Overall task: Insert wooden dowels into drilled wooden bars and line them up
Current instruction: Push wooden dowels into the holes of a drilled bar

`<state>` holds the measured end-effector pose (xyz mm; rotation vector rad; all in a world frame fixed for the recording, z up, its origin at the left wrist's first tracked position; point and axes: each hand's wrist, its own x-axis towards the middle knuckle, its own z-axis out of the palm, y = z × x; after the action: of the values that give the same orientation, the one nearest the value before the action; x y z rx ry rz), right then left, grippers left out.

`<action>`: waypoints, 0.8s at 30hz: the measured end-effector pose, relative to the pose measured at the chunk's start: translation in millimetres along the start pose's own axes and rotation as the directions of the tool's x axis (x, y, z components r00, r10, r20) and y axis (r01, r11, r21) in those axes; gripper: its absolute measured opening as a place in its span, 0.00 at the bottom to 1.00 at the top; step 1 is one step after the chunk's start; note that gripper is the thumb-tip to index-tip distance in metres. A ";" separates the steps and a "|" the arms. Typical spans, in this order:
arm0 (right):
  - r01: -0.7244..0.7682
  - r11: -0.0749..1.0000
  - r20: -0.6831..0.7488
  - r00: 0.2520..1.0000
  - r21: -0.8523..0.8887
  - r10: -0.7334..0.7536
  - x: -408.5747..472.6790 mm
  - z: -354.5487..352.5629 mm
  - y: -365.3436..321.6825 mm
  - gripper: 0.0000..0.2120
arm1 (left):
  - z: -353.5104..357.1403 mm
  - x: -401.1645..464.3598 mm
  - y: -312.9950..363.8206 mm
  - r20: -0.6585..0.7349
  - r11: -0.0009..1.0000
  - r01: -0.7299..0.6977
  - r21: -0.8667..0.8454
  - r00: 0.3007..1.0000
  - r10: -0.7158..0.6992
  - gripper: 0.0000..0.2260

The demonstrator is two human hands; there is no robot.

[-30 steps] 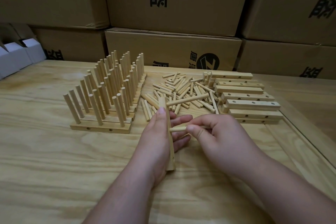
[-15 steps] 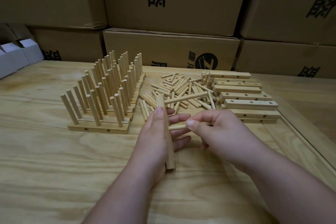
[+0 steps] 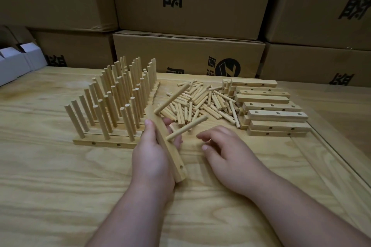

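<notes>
The left hand [image 3: 152,152] is gripping a drilled bar [image 3: 168,146] on edge at 6 o'clock, presumably so its holes face the right hand [image 3: 222,146], which is hovering loose-fingered and empty. Two dowels [image 3: 185,127] are sticking out toward 2 o'clock. Loose dowels [image 3: 202,102] are lying at 12, finished rows [image 3: 112,96] at 10, spare bars [image 3: 275,110] at 2. The left fingertips are hiding behind the bar.

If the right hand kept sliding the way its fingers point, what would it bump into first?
The right hand points left, toward the bar that the left hand grips. It would probably meet the nearer dowel sticking out of that bar first, though depth is unclear.
</notes>
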<state>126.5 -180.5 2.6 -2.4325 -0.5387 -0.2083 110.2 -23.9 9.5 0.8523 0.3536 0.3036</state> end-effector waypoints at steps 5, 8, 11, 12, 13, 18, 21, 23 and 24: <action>0.008 1.000 -0.020 1.000 0.008 -0.008 0.0 1.5 2.5 0.13 | 3.4 -4.9 3.7 0.065 0.992 0.123 0.033 0.990 -0.124 0.21; 0.002 0.999 -0.055 0.998 0.033 0.000 0.6 1.8 3.4 0.15 | 2.4 -7.2 6.0 0.140 0.994 0.109 0.022 0.984 -0.111 0.20; 0.023 0.999 0.061 0.998 -0.034 -0.021 -1.6 2.8 1.6 0.21 | 1.1 -7.6 6.6 0.132 0.996 0.088 -0.028 0.988 -0.084 0.20; 0.043 0.995 0.120 0.992 -0.086 -0.033 -2.3 3.5 0.8 0.24 | 0.8 -6.9 6.3 0.122 0.996 0.087 -0.036 0.989 -0.082 0.20; 0.067 0.987 0.170 0.985 -0.143 -0.042 -2.8 4.5 0.4 0.25 | 0.5 -6.3 5.8 0.112 0.996 0.083 -0.040 0.991 -0.078 0.20; 0.085 0.967 0.118 0.991 -0.239 -0.058 -3.0 5.2 0.2 0.18 | -0.6 -4.2 5.2 0.068 0.997 0.060 -0.042 0.996 -0.057 0.20; -0.028 0.968 -0.018 1.000 -0.248 0.024 -2.3 1.9 2.6 0.18 | -0.7 -3.6 5.0 0.062 0.996 0.073 -0.051 0.996 -0.070 0.20; -0.122 0.960 -0.052 0.992 -0.254 0.112 -2.2 -1.4 4.5 0.21 | -0.3 -3.0 5.0 0.059 0.995 0.088 -0.054 0.995 -0.085 0.21; -0.153 0.951 -0.059 0.988 -0.269 0.143 -1.9 -2.3 5.1 0.20 | 0.0 -2.6 4.9 0.055 0.994 0.097 -0.053 0.994 -0.094 0.21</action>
<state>126.9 -186.2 1.0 -2.7169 -0.3242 -0.2823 107.3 -21.9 13.7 0.7849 0.3341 0.2010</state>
